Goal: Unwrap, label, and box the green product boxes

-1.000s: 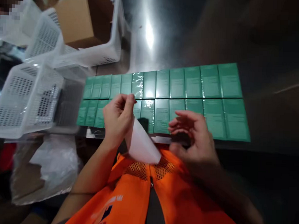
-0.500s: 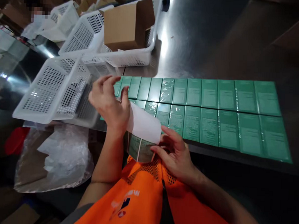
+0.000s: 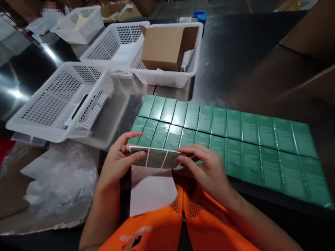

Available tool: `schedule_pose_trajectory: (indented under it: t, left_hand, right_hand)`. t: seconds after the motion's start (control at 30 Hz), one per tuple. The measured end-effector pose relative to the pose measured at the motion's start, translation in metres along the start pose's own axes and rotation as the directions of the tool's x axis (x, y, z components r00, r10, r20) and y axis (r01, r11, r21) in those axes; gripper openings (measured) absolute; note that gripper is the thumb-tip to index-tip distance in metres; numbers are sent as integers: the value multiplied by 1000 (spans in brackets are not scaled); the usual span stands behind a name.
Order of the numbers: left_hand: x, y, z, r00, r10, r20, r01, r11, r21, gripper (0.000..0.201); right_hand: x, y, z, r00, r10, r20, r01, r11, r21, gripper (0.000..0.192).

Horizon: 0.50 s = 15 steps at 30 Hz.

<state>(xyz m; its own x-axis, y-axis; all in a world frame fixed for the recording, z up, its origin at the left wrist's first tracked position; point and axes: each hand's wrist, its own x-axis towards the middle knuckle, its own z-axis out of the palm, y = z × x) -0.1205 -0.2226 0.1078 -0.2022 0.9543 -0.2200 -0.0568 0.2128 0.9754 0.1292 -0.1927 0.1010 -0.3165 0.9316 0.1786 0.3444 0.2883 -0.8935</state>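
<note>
Between my two hands is a sheet of stickers, with dark green labels on its upper part and white backing paper hanging down in front of my orange vest. My left hand pinches its left end between thumb and fingers. At the right end, the thumb and forefinger of my right hand are closed on the same sheet. Just beyond my hands, two rows of green film-wrapped boxes lie side by side on the metal table. My hands hide part of the nearer row.
White perforated baskets stand at the left and back; one holds an open cardboard box. A clear plastic bag with crumpled white material sits below the table edge at left. A blue object is behind the baskets. A person is at far left.
My left hand has come down from its raised, spread pose and now grips the sheet's left end. The labels have turned up to face me, with the white backing below. The camera view has shifted.
</note>
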Motion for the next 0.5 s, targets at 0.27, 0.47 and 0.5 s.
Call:
schedule_pose_trajectory:
  t: [0.27, 0.47, 0.5]
  left_hand:
    - [29, 4, -37, 979, -204, -20, 203, 977, -61, 38]
    - [73, 6, -91, 977, -81, -196, 88, 996, 28, 24]
    - [79, 6, -98, 977, -45, -210, 61, 995, 74, 17]
  right_hand:
    - [22, -15, 17, 903, -402, 153, 427, 883, -197, 16]
    - [59, -41, 3, 710, -628, 318, 605, 776, 180, 16]
    - [73, -42, 0, 772, -564, 293, 537, 826, 172, 11]
